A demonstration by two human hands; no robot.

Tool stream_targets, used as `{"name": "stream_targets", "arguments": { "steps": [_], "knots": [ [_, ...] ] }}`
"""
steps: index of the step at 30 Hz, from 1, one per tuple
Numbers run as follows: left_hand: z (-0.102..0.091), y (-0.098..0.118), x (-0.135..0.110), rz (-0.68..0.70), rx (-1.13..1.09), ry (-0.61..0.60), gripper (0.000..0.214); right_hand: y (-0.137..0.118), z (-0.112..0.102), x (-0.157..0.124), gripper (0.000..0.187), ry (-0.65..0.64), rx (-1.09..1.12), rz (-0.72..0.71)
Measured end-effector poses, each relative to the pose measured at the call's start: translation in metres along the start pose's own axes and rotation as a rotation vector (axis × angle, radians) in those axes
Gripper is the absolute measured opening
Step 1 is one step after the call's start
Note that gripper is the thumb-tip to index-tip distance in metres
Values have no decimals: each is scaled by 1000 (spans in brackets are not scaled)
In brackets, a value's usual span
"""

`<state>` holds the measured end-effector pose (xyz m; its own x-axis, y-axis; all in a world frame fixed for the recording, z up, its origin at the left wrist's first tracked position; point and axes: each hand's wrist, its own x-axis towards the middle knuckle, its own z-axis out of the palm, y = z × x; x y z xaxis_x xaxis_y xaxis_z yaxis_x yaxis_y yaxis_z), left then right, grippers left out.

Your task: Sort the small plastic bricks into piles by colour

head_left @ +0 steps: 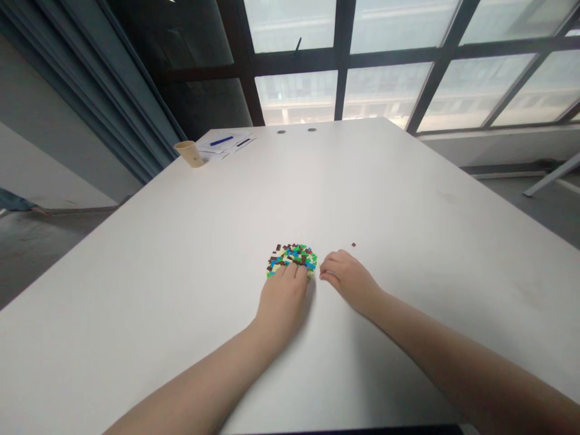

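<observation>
A small heap of toy building bricks [292, 257] in brown, green, blue, cream and a little red lies on the white table. My left hand [283, 296] rests at its near edge, fingers reaching down onto the bricks; the fingertips are partly hidden among them. Just right of the heap is my right hand [347, 278], its fingers curled and closed with thumb and fingertips close together. Whether a small piece sits between them cannot be seen. One loose brown brick [354, 244] lies apart, beyond my right hand.
The white table [181, 290] stretches far ahead toward large dark-framed windows [294, 96]. At its far left stand a tilted-looking beige paper cup [190, 154] and papers [222, 145] with a blue pen [222, 141] on them. A blue curtain [104, 78] hangs at the left.
</observation>
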<state>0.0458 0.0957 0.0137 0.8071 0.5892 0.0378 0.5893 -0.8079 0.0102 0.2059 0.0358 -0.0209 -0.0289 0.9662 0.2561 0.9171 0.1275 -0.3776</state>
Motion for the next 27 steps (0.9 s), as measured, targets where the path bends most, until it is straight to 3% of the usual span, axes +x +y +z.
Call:
{"name": "stream_targets", "arguments": {
  "steps": [5, 8, 13, 16, 27],
  "knots": [
    [3, -1, 1, -66, -51, -97, 16, -4, 7, -5, 7, -25, -208, -45],
    [7, 0, 2, -49, -86, -99, 18, 4, -2, -6, 11, 0, -234, -17],
    [10, -4, 2, -23, -111, -58, 21, 49, -33, -5, 22, 65, -135, 288],
    [10, -4, 2, -15, -140, -47, 21, 68, -40, -5, 20, 44, -69, 366],
    [10, 1, 2, 27, -146, -53, 20, 66, -30, -5, 15, 63, -75, 330]
  ]
}}
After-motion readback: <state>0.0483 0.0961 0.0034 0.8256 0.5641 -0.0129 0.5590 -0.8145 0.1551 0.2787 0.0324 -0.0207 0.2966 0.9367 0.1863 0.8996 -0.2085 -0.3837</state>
